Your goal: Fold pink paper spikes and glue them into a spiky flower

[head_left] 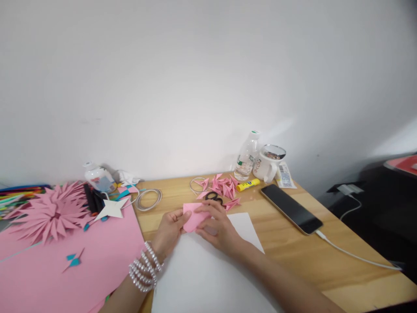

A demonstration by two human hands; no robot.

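- The thumb and fingers of the left hand (172, 228) were closed in a pinch on the left edge of a small pink paper piece (192, 217).
- The fingers of the right hand (220, 226) were bent and slightly parted over the right part of the same piece, the thumb being set near its lower edge; whether it was pinched there could not be told.
- The pink piece was held between both hands, over the far end of a large white paper sheet (208, 282).
- Strands of silvery pearl-like beads (145, 269) were worn on the left wrist.
- Just beyond the right hand, black-handled scissors (214, 198) were seen beside a cluster of pink folded-paper points (224, 186).
- A yellow glue stick (248, 185) was placed to the right of the cluster, before a clear plastic bottle (246, 163) and a white mug with a shiny lid (269, 167).
- Farther right, a black-screened smartphone (289, 208) was laid with a white cable (355, 254) plugged in.
- To the left, large pink paper sheets (107, 261) were spread, with a spiky pink folded-paper flower (55, 213) and a white four-pointed paper star (112, 209) resting at their far side.
- All was borne by a pale wooden tabletop (280, 243) against a plain white wall (195, 87).
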